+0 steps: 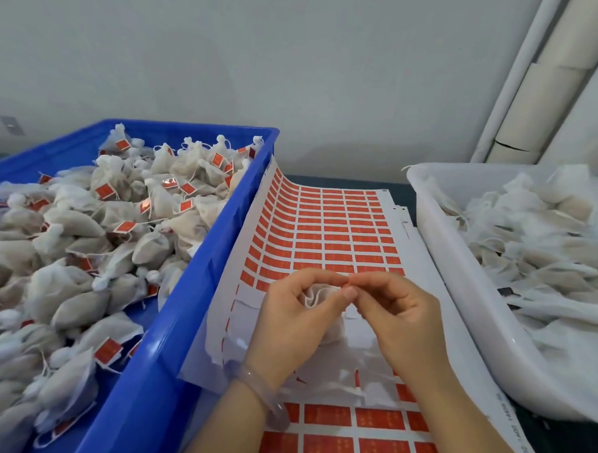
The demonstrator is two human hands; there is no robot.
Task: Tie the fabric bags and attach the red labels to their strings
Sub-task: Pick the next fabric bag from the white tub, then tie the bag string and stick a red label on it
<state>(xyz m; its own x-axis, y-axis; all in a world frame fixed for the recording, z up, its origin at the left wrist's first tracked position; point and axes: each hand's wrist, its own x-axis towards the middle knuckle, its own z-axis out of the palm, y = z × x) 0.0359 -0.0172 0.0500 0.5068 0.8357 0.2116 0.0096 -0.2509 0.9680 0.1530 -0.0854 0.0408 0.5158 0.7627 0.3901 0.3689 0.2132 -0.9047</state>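
I read little here: the red labels (pixel 339 240) on the label sheet (pixel 398 210) carry faint print too small to make out, and a line of dark characters along the sheet's right margin near the bottom is blurred as well. The sheet lies in the lane between the blue crate (pixel 178 320) on the left and the white tub (pixel 464 287) on the right, its far left corner curling up against the crate wall (both rims stand close beside my working room). The fabric bag (pixel 316 295) sits above the sheet's peeled area, cupped in the curled fingers of the left hand (pixel 291 319). The right hand (pixel 401 321) pinches narrowly with thumb and forefinger at the bag's gathered mouth, fingertips of both hands meeting there. I cannot tell whether a string is in that pinch.
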